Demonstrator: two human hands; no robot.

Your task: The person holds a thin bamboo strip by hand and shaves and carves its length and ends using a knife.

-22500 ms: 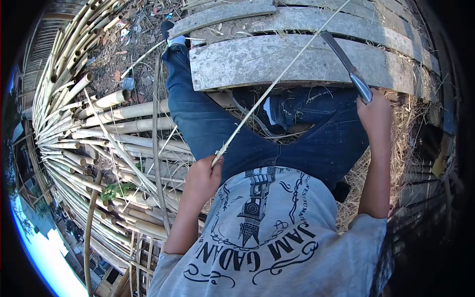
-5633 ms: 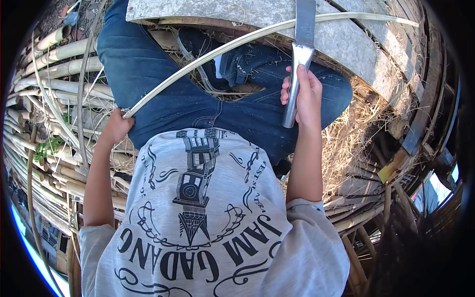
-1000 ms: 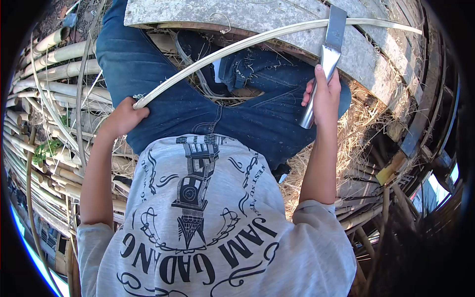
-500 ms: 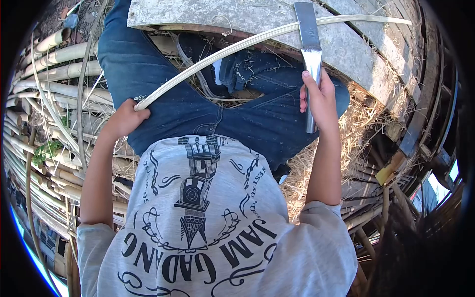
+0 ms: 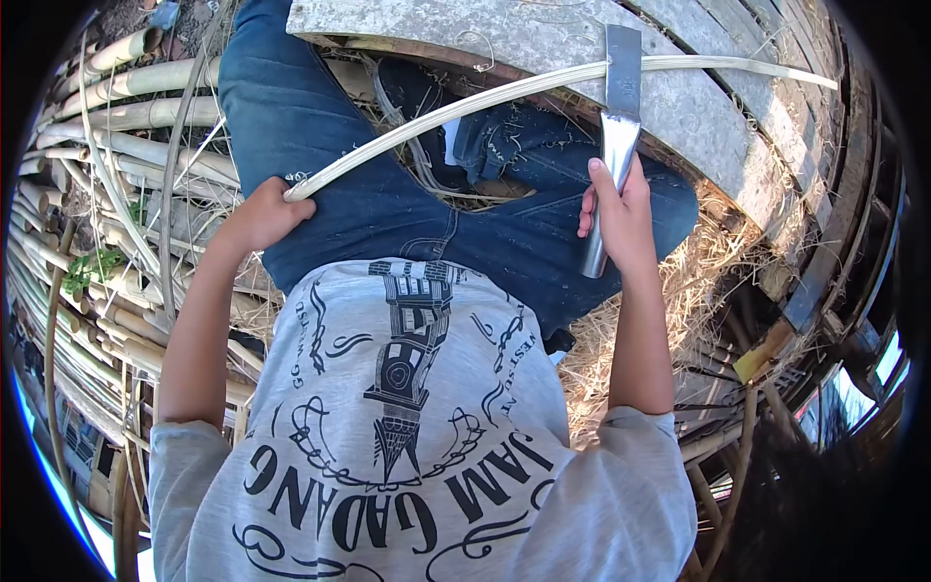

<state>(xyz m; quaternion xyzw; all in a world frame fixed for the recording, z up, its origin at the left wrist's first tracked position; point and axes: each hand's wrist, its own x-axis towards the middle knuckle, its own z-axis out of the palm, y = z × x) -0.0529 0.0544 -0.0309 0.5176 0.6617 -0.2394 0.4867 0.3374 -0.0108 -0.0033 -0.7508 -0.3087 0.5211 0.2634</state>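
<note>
Near my thigh on the left, my left hand pinches the near end of a long pale bamboo strip. The strip curves up over my lap and across the wooden planks, its far end at the upper right. My right hand is wrapped round the shiny metal handle of a broad-bladed knife, with the thumb along the handle. The blade points away from me and lies across the strip at the plank's edge, hiding a short piece of it.
Stacked bamboo poles fill the left side, with a small green plant among them. Pale shavings lie to the right of my legs. A yellowish block and more poles are at the far right.
Since half a second ago, the view has shifted slightly, and the knife blade has tilted upright over the strip. Much earlier, the strip ran straight and the knife was held away from it.
</note>
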